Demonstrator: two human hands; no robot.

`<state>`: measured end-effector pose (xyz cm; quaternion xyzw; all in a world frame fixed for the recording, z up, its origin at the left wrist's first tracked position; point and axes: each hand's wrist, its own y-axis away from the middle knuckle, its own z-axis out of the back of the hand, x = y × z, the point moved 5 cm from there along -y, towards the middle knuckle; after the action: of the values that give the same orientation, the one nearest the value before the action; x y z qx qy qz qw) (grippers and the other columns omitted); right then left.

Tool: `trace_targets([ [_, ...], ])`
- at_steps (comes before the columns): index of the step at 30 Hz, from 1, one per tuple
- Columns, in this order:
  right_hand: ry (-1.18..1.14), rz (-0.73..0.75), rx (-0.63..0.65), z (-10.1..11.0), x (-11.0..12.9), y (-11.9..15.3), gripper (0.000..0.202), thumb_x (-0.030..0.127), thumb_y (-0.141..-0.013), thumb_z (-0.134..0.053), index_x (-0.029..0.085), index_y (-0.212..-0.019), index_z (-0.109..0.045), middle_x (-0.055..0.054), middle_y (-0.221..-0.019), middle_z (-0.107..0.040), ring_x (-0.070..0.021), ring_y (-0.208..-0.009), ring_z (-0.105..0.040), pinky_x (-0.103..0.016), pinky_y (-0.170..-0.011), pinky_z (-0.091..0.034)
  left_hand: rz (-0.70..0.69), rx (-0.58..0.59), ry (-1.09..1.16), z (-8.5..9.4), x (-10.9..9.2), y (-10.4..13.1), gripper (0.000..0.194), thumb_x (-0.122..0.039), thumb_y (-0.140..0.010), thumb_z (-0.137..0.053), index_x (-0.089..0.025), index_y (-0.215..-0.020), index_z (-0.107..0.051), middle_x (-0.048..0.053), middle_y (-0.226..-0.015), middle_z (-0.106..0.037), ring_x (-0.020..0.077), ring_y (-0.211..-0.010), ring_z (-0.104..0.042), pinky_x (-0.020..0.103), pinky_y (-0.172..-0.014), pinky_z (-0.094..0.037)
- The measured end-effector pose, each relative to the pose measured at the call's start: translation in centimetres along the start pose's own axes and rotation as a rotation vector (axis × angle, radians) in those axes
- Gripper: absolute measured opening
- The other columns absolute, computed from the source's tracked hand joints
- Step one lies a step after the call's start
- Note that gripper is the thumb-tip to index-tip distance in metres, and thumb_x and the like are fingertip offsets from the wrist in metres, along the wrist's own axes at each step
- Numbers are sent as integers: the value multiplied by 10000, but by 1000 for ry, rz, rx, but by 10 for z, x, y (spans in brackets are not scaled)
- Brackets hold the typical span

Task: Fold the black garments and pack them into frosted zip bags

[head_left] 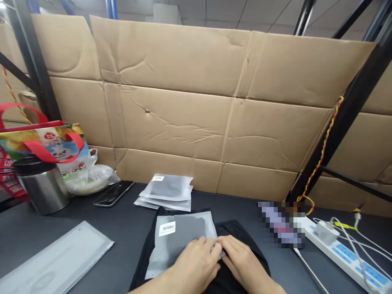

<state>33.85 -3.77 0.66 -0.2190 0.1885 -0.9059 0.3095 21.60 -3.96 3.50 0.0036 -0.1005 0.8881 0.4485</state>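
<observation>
A frosted zip bag (186,224) with a white barcode label lies on a spread of black fabric (245,241) in front of me, something dark inside it. My left hand (199,259) rests over the bag's lower right part, its fingers closed on the right edge. Meeting it there, my right hand (241,259) has its fingers pressed together at the same edge. The fingertips of both hands hide most of what they pinch. Behind the bag sits a small stack of similar packed bags (167,188), the top one labelled.
Flat frosted bags (58,261) lie at the left. A phone (114,193), steel flask (44,188) and tote bag (58,143) stand behind them. At right are a blurred-out device (280,224) on a cable and a power strip (346,253). Cardboard (177,122) walls the back.
</observation>
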Motion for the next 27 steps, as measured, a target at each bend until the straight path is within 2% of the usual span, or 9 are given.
trace_targets([
  [2,10,10,-16,2,2,0,201,89,-908,-405,202,-997,-546,-59,-930,-646,-189,-876,-636,-294,-769,-533,-51,10,-34,-9,-6,-8,252,-153,-865,-552,-121,-1115,-557,108,-998,-654,246,-742,-650,334,-572,-524],
  [5,57,28,-47,4,6,-1,211,138,-950,-365,213,-940,-562,-46,-849,-647,-178,-783,-643,-271,-696,-536,-90,24,-53,-13,-1,-2,255,-110,-847,-516,-129,-1100,-546,88,-946,-655,230,-670,-643,320,-515,-495],
  [10,104,51,-60,3,9,0,254,152,-972,-334,214,-927,-576,-40,-813,-648,-168,-743,-643,-256,-674,-528,-100,133,-117,0,25,44,241,-72,-791,-508,-150,-1013,-560,66,-866,-636,225,-664,-612,314,-531,-492],
  [13,97,53,-38,4,9,1,242,146,-966,-351,218,-951,-582,-41,-838,-660,-170,-746,-647,-261,-674,-532,-42,184,-206,4,44,77,313,-54,-766,-508,-150,-1057,-568,78,-878,-633,242,-687,-604,332,-566,-491],
  [15,89,38,-28,6,7,2,243,136,-958,-361,226,-965,-587,-35,-851,-669,-169,-745,-654,-261,-670,-538,0,145,-206,5,56,96,313,-47,-773,-491,-169,-1048,-577,76,-867,-628,237,-694,-596,323,-593,-477],
  [18,83,-6,-8,12,4,2,260,103,-936,-372,235,-1011,-583,-35,-909,-682,-171,-813,-666,-271,-709,-552,51,6,-135,9,71,114,301,-29,-793,-445,-208,-994,-581,58,-843,-617,211,-692,-578,296,-633,-452],
  [21,154,34,-55,17,11,-6,242,128,-877,-492,203,-1098,-559,-101,-1161,-643,-241,-1094,-600,-382,-896,-526,50,-117,-107,17,77,115,359,2,-801,-392,-214,-1033,-560,51,-852,-617,205,-682,-570,301,-637,-441],
  [23,229,96,-83,16,22,-16,392,168,-828,-585,160,-1213,-515,-144,-1330,-543,-287,-1227,-506,-452,-994,-466,19,-157,-89,23,74,107,382,13,-814,-364,-196,-1081,-540,56,-860,-618,204,-677,-567,311,-626,-441],
  [27,349,219,-64,3,41,-30,548,37,-834,-484,163,-1364,-432,-78,-1310,-583,-244,-1172,-569,-383,-948,-515,-9,-172,-33,26,64,88,282,-44,-903,-325,-191,-955,-560,45,-787,-610,200,-650,-558,322,-589,-443],
])
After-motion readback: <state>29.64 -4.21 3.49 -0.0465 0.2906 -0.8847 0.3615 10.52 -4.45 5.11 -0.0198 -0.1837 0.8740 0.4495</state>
